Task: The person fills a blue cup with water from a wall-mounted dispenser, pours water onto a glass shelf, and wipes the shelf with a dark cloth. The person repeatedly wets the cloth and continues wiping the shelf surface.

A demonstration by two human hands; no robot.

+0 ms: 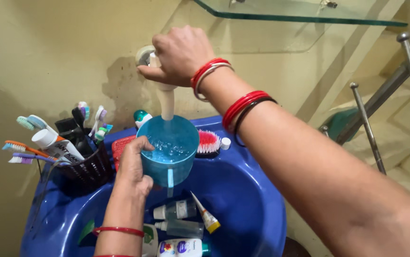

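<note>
Over the blue basin (243, 200), the left hand (133, 169) was wrapped around a translucent blue mug (167, 150) and held it directly under the white spout (167, 102). Water ran into the mug, which was nearly full, and a thin stream spilled down its front. The right hand (178, 54) was closed on the tap handle (144, 54) at the wall, its forearm crossing above the basin's right rim.

Room was tight. The glass shelf (300, 12) hung just above the right hand, and metal railings (385, 90) stood to the right of the basin. On the left rim a dark basket (88, 166) held toothbrushes (26, 147) and a toothpaste tube (55, 145), close beside the left hand. Behind the mug lay a red-and-white scrub brush (208, 143) with a small white cap (225, 143) next to it, and a red item sat partly hidden behind the left hand.

Down in the bowl, under the mug, lay two small clear bottles (178, 219), a white tube with a yellow cap (206, 216) and a white printed bottle (181, 247), all close together.
</note>
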